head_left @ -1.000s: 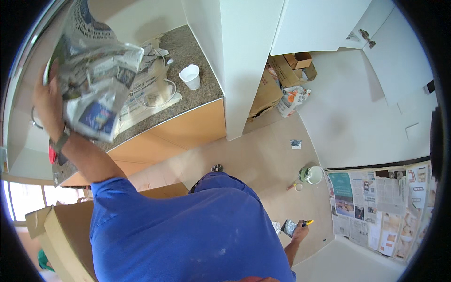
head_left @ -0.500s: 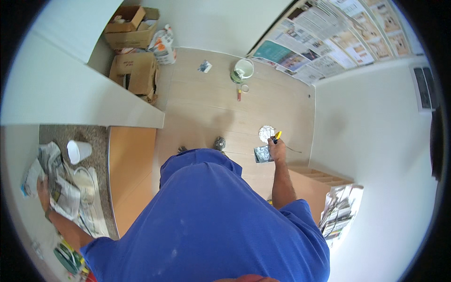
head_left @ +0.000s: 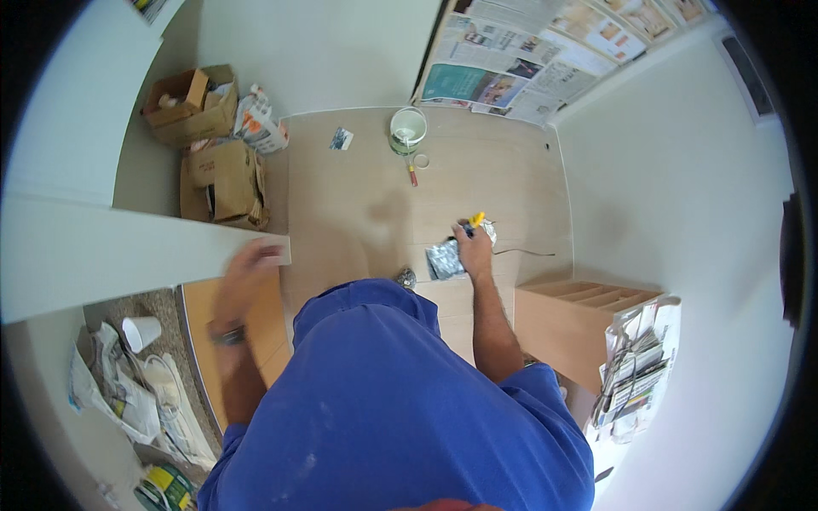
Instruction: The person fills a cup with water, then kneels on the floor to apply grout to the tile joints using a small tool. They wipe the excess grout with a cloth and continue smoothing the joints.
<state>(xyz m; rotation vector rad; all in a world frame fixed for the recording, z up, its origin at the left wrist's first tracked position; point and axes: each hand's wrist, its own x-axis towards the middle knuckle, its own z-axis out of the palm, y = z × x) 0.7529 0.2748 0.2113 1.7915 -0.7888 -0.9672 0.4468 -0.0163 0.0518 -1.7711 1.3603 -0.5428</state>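
Note:
My left hand (head_left: 254,260), blurred by motion, is over the front of the orange cabinet (head_left: 268,345), beside the white wall's edge; I cannot make out its fingers clearly. My right hand (head_left: 474,245) is closed on a yellow-and-black handled tool (head_left: 477,219), with a silvery, paint-smeared flat piece (head_left: 444,258) beside the fingers, over the floor (head_left: 349,196). To the left, crumpled newspaper (head_left: 128,396) lies on the granite counter (head_left: 162,302) near a white plastic cup (head_left: 141,330).
Cardboard boxes (head_left: 230,183) and a plastic bag (head_left: 260,126) sit in an alcove. A paint bucket (head_left: 407,129) and red-handled brush (head_left: 412,175) are on the floor. Newspaper-covered panel (head_left: 520,60) stands at back; wooden unit (head_left: 558,332) with paper bundle (head_left: 635,366) stands right.
My left hand has let go of the newspaper, which now lies on the counter, and has moved rightward off it. The view has turned; my right hand still holds the tool.

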